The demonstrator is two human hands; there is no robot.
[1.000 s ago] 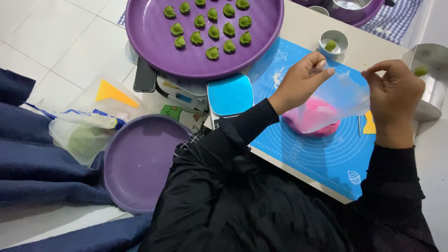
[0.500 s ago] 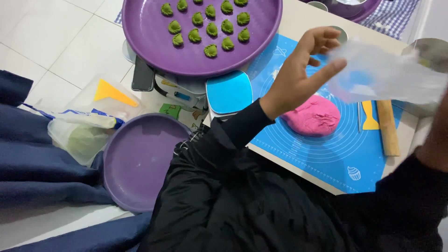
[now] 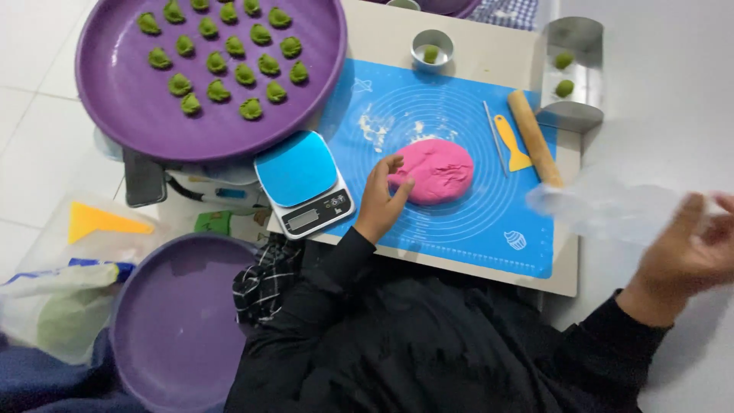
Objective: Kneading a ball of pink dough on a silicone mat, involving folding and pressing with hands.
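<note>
Pink dough (image 3: 437, 170), smooth mound, touched by left hand (image 3: 382, 200).

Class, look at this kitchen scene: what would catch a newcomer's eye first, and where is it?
The bright pink dough on the blue mat, with the left hand touching its edge. Next, the purple tray at upper left, with rows of small green dough pieces.
</note>
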